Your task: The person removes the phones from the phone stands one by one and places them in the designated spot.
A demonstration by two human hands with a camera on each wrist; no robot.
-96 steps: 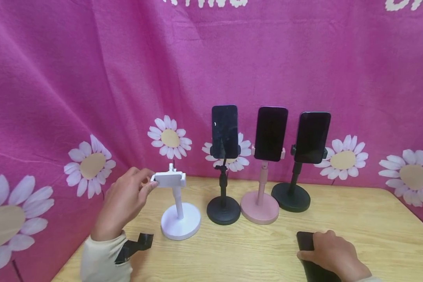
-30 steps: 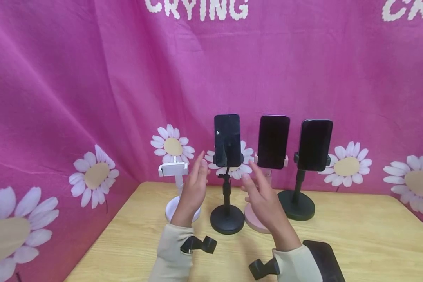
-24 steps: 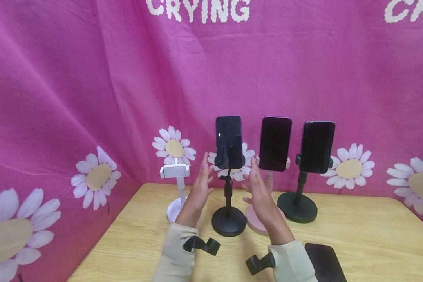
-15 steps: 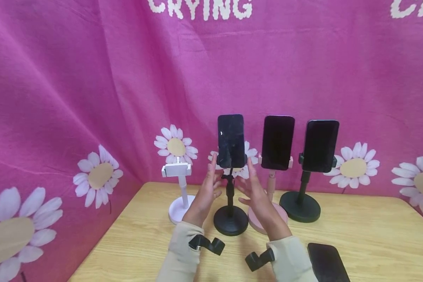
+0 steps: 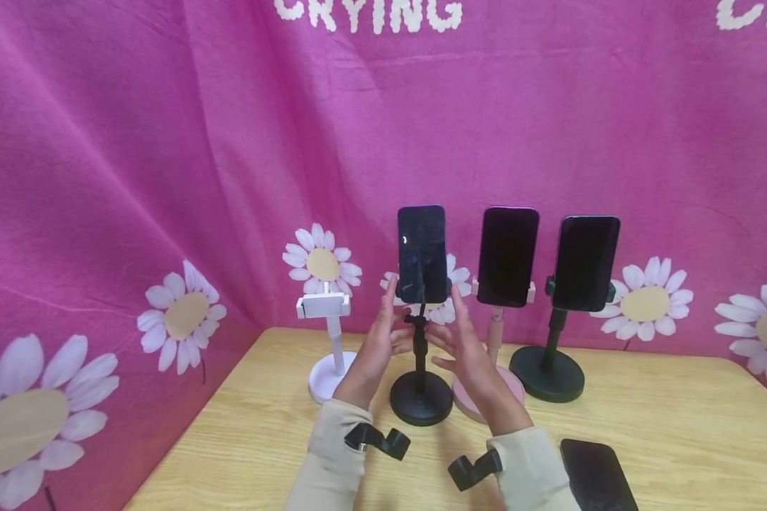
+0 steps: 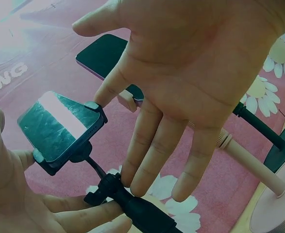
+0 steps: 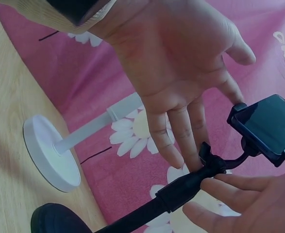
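Note:
A smartphone [image 5: 422, 254] sits upright in the clamp of a black phone stand [image 5: 420, 399]. My left hand [image 5: 373, 349] and right hand [image 5: 476, 362] flank this stand, palms facing each other with fingers extended. Each index fingertip is right at one side of the clamp, as both wrist views show. Lower down, other fingers reach toward the pole; in the left wrist view, the right hand's palm [image 6: 191, 63] shows broadly beside the black joint [image 6: 110, 187]. Neither hand is wrapped around the phone or the pole.
To the left stands a white phone stand [image 5: 324, 306] with nothing in its clamp. A pink stand [image 5: 508, 387] and a dark green stand [image 5: 547, 375] each hold a phone. Another phone [image 5: 597, 474] lies on the wooden table [image 5: 684, 426]. Behind hangs a magenta floral cloth [image 5: 537, 106].
My right hand has left the phone on the table and my left hand the white stand's clamp. Both have moved to the black stand and closed in on its clamp from either side.

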